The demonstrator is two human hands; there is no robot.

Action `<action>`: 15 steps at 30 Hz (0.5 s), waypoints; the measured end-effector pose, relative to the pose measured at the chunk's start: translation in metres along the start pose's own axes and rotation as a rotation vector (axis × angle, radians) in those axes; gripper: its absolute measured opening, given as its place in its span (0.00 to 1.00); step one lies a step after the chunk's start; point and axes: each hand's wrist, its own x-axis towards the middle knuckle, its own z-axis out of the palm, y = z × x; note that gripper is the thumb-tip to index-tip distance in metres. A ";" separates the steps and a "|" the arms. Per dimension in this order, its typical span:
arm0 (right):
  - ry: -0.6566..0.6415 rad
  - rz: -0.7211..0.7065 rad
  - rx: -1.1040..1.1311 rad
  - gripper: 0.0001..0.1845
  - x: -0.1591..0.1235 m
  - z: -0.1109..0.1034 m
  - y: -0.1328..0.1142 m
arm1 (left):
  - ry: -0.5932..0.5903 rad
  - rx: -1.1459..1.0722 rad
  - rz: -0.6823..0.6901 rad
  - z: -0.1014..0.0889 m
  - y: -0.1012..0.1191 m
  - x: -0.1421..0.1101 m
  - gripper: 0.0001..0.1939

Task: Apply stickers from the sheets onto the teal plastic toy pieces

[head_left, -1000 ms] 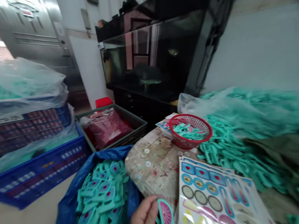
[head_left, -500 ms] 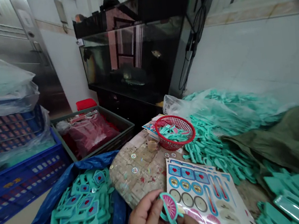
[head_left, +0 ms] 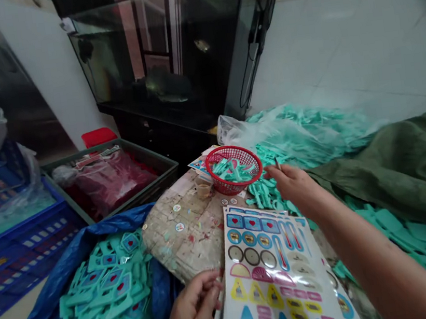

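My right hand point(head_left: 293, 183) reaches forward over the pile of teal plastic pieces point(head_left: 271, 196) just right of the red basket point(head_left: 234, 170). Its fingers are curled down and a thin dark tool point(head_left: 276, 163) sticks up from them. The basket holds a few teal pieces. My left hand point(head_left: 193, 308) is low at the bottom, fingers curled against the left edge of a glossy sticker sheet point(head_left: 271, 272). The sheet lies on a worn round board point(head_left: 183, 231). I cannot see whether the left hand holds anything else.
A blue bag point(head_left: 98, 300) of stickered teal pieces lies at lower left. Behind it are a grey crate with a red bag point(head_left: 109, 176) and blue crates point(head_left: 14, 232). A fish tank point(head_left: 160, 56) stands at the back. Green cloth point(head_left: 406, 170) and more teal pieces cover the right.
The teal piece with the pink sticker is gone from my left hand. My right hand has moved from beside it out to the teal pile by the basket. The view tilted down.
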 end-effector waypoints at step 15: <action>-0.101 0.250 -0.147 0.17 -0.147 -0.057 0.154 | 0.123 0.669 0.554 0.014 -0.044 0.023 0.22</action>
